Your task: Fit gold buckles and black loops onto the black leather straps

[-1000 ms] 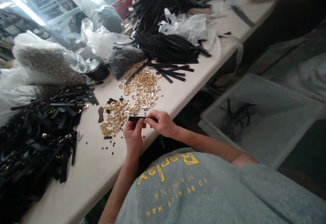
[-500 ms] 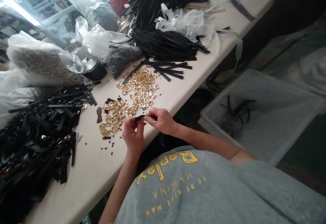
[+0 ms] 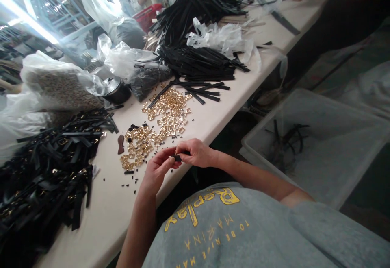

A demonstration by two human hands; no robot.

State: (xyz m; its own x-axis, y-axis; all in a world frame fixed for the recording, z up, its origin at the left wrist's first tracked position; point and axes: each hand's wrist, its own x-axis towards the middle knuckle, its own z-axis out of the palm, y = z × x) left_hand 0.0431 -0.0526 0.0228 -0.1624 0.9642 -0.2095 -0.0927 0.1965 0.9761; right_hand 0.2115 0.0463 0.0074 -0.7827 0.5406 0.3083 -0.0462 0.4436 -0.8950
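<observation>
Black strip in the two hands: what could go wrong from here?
The left hand and right hand pinch the black strip near the edge of the table; a slip could drop it to the floor.

Loose gold buckles and small black pieces lie nearby; a careless sweep might scatter them.

Black strap [image 3: 177,158] in the left fingers [image 3: 163,156] and right fingers [image 3: 185,145], near gold buckles [image 3: 171,102] on a white table [image 3: 117,207]

Pale table [image 3: 112,207] beneath gold buckles [image 3: 172,102], black strips [image 3: 198,62], plastic bags [image 3: 59,83], a brown piece [image 3: 121,144].
</observation>
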